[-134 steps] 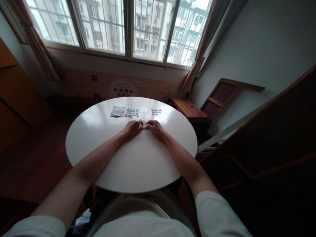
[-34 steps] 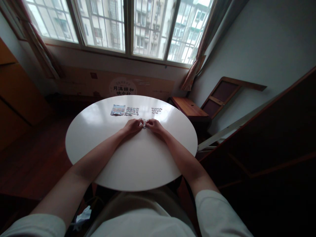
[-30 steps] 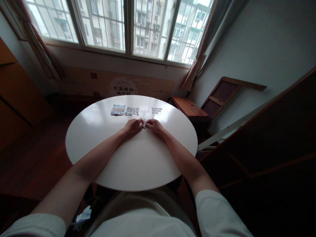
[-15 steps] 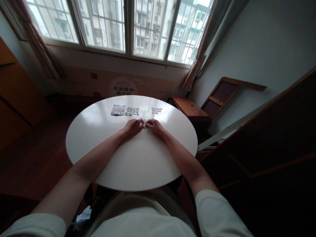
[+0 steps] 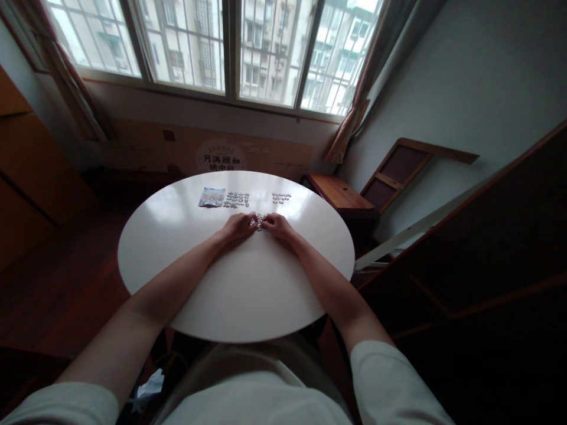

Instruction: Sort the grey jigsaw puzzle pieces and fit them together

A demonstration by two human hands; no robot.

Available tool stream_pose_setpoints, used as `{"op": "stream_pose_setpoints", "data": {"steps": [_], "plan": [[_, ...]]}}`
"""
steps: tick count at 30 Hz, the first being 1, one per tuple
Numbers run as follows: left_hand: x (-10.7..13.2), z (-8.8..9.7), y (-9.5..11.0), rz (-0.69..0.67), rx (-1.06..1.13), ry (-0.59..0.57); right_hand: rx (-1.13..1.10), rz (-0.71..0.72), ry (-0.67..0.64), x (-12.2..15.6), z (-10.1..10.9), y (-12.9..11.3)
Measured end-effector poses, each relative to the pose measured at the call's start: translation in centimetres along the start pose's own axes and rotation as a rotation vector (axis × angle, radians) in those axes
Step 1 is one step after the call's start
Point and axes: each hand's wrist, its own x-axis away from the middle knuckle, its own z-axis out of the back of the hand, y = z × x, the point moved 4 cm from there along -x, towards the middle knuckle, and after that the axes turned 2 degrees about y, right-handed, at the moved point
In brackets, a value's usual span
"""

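A small pile of jigsaw puzzle pieces (image 5: pixel 260 224) lies on the white round table (image 5: pixel 248 283), between my two hands. My left hand (image 5: pixel 239 225) is closed at the pile's left side, its thumb and finger pinched on a puzzle piece. From the right, my right hand (image 5: pixel 277 225) also pinches at the pieces, fingers curled. What each hand grips is tiny and partly hidden by the fingers. Beyond my left hand, several pieces (image 5: pixel 238 199) lie in rows. A smaller group of pieces (image 5: pixel 281 198) lies in rows farther right.
A colourful printed picture sheet or packet (image 5: pixel 211 198) lies left of the rows. Behind the table, a long printed box (image 5: pixel 274 154) stands under the window. A wooden chair (image 5: pixel 341 192) stands at the back right, and a dark wooden panel (image 5: pixel 487 295) slants along the right side.
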Motion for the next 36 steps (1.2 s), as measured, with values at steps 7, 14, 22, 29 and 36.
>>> {"op": "stream_pose_setpoints", "data": {"steps": [7, 14, 22, 29, 36], "plan": [[-0.01, -0.03, -0.09, 0.004, 0.000, -0.003, 0.012, 0.001, -0.015, 0.04, 0.06, -0.13], [0.04, 0.03, -0.03, 0.001, 0.001, -0.007, 0.009, -0.003, -0.012, 0.11, 0.21, -0.36], [0.07, 0.13, 0.03, -0.002, -0.037, -0.002, 0.008, 0.001, -0.012, 0.03, 0.06, -0.08], [0.09, 0.18, 0.08, 0.003, -0.002, 0.000, 0.017, 0.005, -0.010, 0.04, 0.07, -0.12], [0.28, 0.46, 0.31, 0.015, 0.011, 0.002, 0.006, -0.001, -0.016, 0.03, 0.09, -0.19]]}}
